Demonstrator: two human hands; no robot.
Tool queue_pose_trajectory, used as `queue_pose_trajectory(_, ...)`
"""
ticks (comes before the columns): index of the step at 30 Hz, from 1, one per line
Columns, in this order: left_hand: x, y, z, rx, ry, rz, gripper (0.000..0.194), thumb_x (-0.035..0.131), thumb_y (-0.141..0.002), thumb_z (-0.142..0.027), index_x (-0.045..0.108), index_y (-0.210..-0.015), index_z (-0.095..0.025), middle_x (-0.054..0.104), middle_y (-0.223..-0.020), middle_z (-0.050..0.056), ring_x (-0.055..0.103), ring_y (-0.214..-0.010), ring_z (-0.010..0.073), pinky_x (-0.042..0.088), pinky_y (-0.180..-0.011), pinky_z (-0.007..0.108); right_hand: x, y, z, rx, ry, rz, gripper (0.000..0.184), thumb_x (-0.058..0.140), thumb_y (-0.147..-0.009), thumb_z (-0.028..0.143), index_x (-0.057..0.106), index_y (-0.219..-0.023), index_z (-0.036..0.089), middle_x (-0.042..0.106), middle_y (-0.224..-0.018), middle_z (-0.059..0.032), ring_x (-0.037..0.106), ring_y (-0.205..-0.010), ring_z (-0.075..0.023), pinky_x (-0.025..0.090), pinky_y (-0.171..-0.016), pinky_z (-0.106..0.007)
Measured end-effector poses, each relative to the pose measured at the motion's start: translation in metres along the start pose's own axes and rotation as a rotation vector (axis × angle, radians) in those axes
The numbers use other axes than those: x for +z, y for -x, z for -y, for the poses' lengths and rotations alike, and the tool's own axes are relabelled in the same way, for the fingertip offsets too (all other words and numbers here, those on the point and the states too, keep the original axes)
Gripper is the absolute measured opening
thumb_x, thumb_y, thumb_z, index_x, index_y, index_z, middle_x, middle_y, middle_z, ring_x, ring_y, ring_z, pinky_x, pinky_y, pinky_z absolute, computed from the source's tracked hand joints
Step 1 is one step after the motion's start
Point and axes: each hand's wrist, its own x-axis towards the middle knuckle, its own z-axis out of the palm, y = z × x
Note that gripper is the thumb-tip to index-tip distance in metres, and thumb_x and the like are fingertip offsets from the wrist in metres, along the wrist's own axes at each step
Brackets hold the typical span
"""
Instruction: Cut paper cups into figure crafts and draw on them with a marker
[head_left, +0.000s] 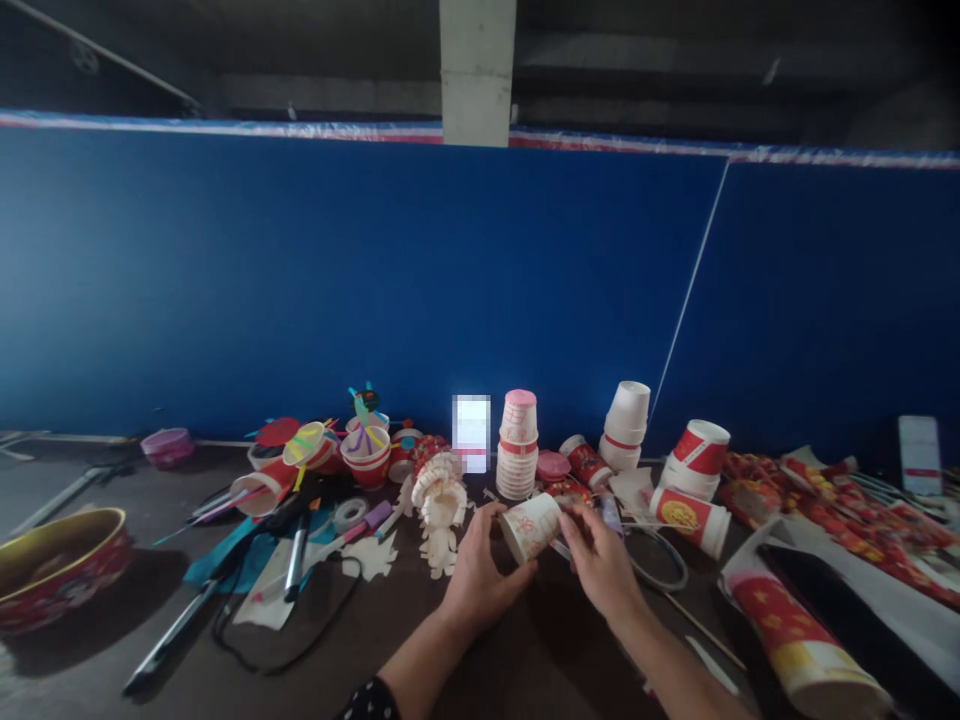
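A white paper cup with a reddish printed pattern lies tilted between my two hands, just above the dark table. My left hand is closed around its left side, thumb below and fingers behind. On the other end, the fingers of my right hand press against the cup. Behind it stands a tall stack of paper cups with a pink top. Left of my left hand lies a cream-coloured cut-paper piece with curled petals.
Cups with coloured strips stand at the back left, near a roll of tape and a marker. A red-and-gold bowl is far left. White cups, red cups and a dark slab lie right. A blue partition rises behind.
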Motion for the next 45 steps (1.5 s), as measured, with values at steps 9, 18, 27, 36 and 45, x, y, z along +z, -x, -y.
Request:
queue_pose_trajectory(9, -0.001, 0.000, -0.002, -0.016, 0.034, 0.053, 0.053, 0.065, -0.058, -0.021, 0.039, -0.104, -0.018, 0.052, -0.102, 0.008, 0.052, -0.093, 0.0207, 0.042, -0.083, 0.037, 0.008, 0.016, -0.005, -0.124, -0.061, -0.108, 0.027, 0.048, -0.081, 0.034, 0.056, -0.101, 0.018, 0.063, -0.099, -0.0107, 0.061, -0.083, -0.0219, 0.051, -0.063, -0.031)
queue_pose_trajectory(18, -0.003, 0.000, -0.001, 0.042, 0.042, 0.131, 0.059, 0.063, -0.065, -0.028, 0.043, -0.119, -0.016, 0.051, -0.116, 0.012, 0.047, -0.107, 0.0256, 0.035, -0.093, 0.040, 0.010, 0.018, -0.002, -0.342, -0.039, -0.104, 0.014, 0.047, -0.082, 0.024, 0.056, -0.093, 0.022, 0.058, -0.098, -0.0079, 0.055, -0.093, -0.0206, 0.048, -0.077, -0.034)
queue_pose_trajectory(27, -0.004, 0.000, -0.006, 0.000, 0.075, 0.146, 0.052, 0.062, -0.066, -0.030, 0.048, -0.114, -0.015, 0.058, -0.106, 0.010, 0.053, -0.095, 0.0232, 0.040, -0.085, 0.035, 0.010, 0.016, -0.003, -0.338, -0.029, -0.105, 0.016, 0.049, -0.082, 0.026, 0.054, -0.096, 0.021, 0.056, -0.102, -0.0077, 0.052, -0.098, -0.0206, 0.043, -0.084, -0.035)
queue_pose_trajectory(36, -0.002, 0.002, -0.014, -0.134, 0.541, 0.311, 0.044, 0.048, -0.079, -0.039, 0.048, -0.114, -0.013, 0.059, -0.104, 0.007, 0.051, -0.098, 0.0217, 0.040, -0.085, 0.032, 0.012, 0.020, 0.005, -0.180, -0.186, -0.024, 0.033, 0.040, -0.085, 0.035, 0.046, -0.115, 0.021, 0.052, -0.117, -0.0094, 0.050, -0.105, -0.0207, 0.044, -0.088, -0.035)
queue_pose_trajectory(45, -0.002, -0.001, -0.011, -0.285, 0.812, 0.367, 0.050, 0.049, -0.077, -0.045, 0.050, -0.115, -0.012, 0.060, -0.103, 0.009, 0.053, -0.095, 0.0240, 0.042, -0.080, 0.034, 0.012, 0.019, 0.002, -0.194, -0.206, 0.061, 0.042, 0.038, -0.087, 0.035, 0.037, -0.128, 0.024, 0.048, -0.126, -0.0067, 0.043, -0.116, -0.0193, 0.036, -0.097, -0.037)
